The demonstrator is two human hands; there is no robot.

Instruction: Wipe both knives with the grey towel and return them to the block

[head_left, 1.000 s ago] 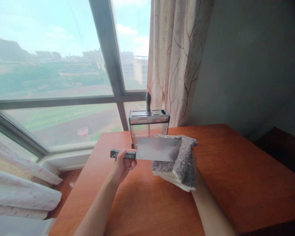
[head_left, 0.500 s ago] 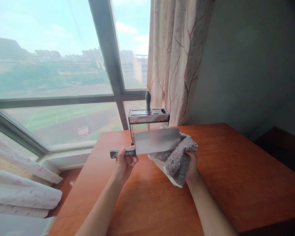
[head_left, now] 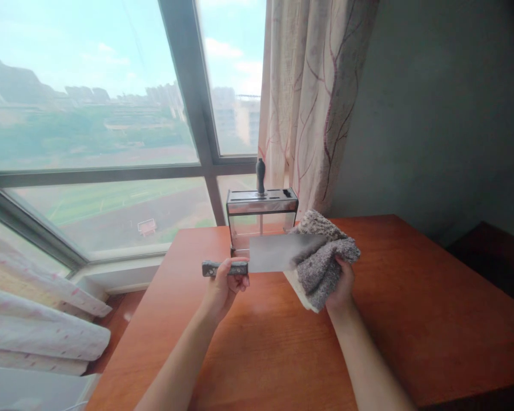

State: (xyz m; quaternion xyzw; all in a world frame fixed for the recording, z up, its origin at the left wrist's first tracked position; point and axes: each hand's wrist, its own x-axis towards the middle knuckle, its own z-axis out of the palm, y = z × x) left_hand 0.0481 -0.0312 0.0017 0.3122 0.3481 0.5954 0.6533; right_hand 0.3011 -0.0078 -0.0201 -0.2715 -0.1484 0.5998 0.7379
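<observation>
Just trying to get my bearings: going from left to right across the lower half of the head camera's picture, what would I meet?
Pale curtain → dark knife handle → broad metal blade → grey cloth, which covers the blade's right end.

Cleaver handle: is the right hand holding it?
No, the left hand grips the dark cleaver handle, while the right hand holds the gray cloth against the blade.

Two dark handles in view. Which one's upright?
The far handle, standing up from the rack. The near handle is level, gripped in the left hand.
</observation>
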